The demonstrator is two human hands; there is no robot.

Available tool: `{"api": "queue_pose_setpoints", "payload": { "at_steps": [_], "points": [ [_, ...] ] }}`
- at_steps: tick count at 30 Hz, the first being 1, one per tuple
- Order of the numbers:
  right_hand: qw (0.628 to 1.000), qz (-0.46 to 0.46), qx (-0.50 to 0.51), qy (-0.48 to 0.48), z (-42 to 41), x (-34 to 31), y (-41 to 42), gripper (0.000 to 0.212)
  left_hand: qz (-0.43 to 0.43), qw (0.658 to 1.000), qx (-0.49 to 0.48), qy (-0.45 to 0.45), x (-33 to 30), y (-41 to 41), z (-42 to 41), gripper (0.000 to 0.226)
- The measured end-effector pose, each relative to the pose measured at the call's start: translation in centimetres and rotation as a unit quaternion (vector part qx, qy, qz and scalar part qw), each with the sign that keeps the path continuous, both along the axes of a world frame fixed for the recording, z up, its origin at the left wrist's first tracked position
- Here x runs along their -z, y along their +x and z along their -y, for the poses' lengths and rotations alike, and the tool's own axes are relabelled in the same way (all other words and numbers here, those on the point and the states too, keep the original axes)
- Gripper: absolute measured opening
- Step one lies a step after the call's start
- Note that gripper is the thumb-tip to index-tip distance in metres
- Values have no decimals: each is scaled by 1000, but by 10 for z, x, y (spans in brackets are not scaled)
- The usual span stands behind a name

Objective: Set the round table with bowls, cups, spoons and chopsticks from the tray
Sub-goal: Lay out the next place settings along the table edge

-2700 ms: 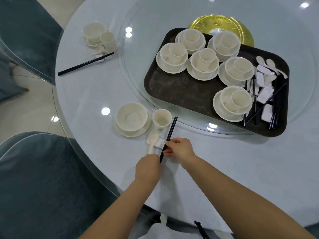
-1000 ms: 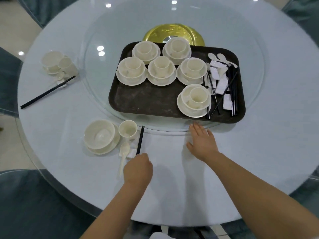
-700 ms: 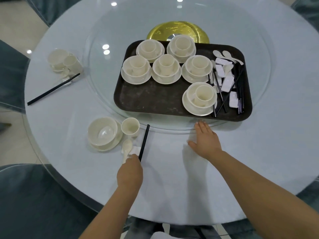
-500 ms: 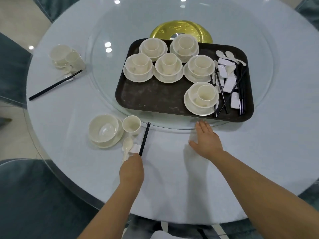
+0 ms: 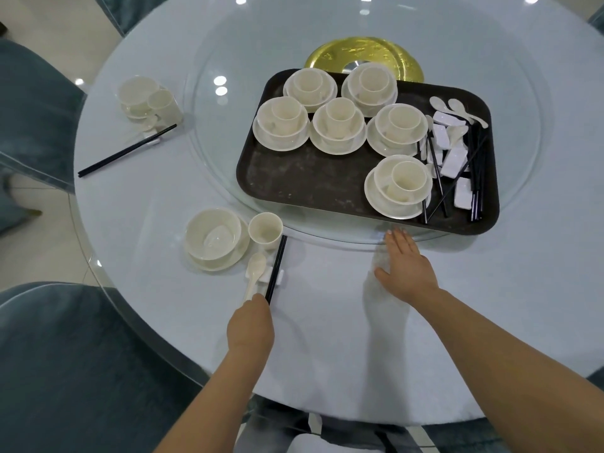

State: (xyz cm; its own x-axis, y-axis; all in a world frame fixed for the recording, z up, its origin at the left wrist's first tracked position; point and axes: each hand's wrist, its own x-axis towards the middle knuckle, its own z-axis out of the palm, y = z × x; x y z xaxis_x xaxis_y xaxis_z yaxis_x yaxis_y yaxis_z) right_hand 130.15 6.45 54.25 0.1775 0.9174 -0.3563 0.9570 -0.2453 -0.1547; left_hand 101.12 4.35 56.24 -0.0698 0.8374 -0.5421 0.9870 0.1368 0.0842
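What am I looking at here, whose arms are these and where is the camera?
This is one picture from a camera worn on a person's head, looking down at a round table. No machine: just two bare hands. The left hand touches the near end of black chopsticks beside a spoon, a cup and a bowl; whether it has a grip on them is hidden. The right hand lies flat, holding nothing. The dark tray holds six more bowl-and-cup sets. Another place setting lies far left.
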Motion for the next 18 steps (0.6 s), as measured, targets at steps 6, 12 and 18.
{"api": "queue_pose_setpoints", "payload": {
  "at_steps": [6,12,18],
  "points": [
    [1000,12,-3,-4,1,1,1,80,-3,1000,8,1,1,-2,4,7],
    [999,43,-24,-6,1,0,4,80,-3,1000,7,0,0,-3,7,6],
    [999,48,-16,-13,1,-1,8,80,3,1000,-1,1,-2,-3,7,7]
  ]
}}
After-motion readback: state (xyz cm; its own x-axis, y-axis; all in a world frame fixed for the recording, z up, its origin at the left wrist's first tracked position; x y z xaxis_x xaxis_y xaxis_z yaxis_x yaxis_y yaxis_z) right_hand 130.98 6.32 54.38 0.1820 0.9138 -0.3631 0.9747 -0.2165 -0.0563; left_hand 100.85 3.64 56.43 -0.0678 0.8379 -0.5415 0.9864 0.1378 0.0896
